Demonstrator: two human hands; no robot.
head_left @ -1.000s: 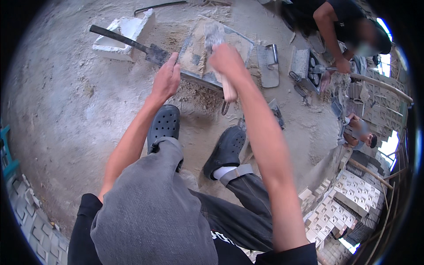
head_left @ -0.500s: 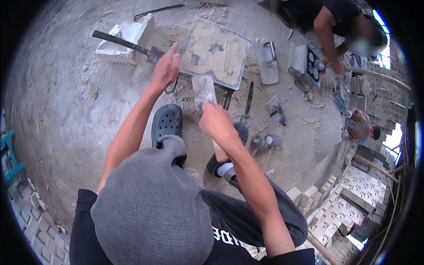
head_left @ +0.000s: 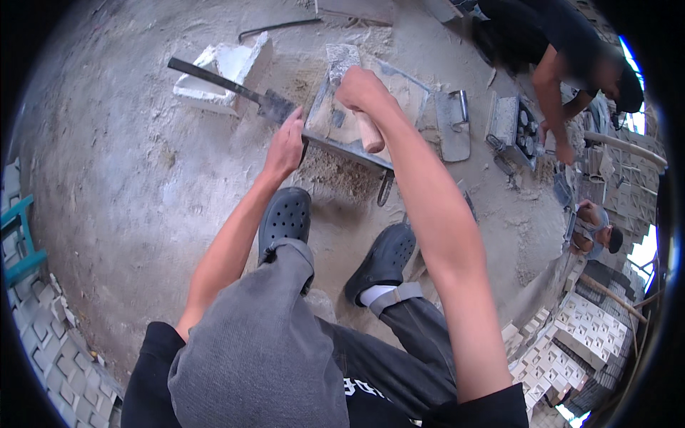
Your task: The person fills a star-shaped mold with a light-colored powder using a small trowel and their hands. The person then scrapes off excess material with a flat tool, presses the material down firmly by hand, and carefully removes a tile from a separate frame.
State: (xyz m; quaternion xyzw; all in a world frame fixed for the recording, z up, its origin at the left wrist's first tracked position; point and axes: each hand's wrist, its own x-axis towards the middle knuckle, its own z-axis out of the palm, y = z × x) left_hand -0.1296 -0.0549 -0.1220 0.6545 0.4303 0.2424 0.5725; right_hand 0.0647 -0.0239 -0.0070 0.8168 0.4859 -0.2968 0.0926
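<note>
I crouch over a flat metal mould tray filled with pale grey mix on the dusty ground. My left hand grips the tray's near left corner. My right hand is above the tray, closed around the wooden handle of a trowel whose grey blade points away from me. My two black clogs stand just in front of the tray, with loose sandy mix between them and it.
A shovel lies across a white block at the far left. A metal scoop and a block mould lie right of the tray, where another person bends. Patterned tiles are stacked lower right.
My right hand had drawn back toward my feet with the trowel half a second ago and has swung forward again over the tray. My left hand has stayed on the tray corner.
</note>
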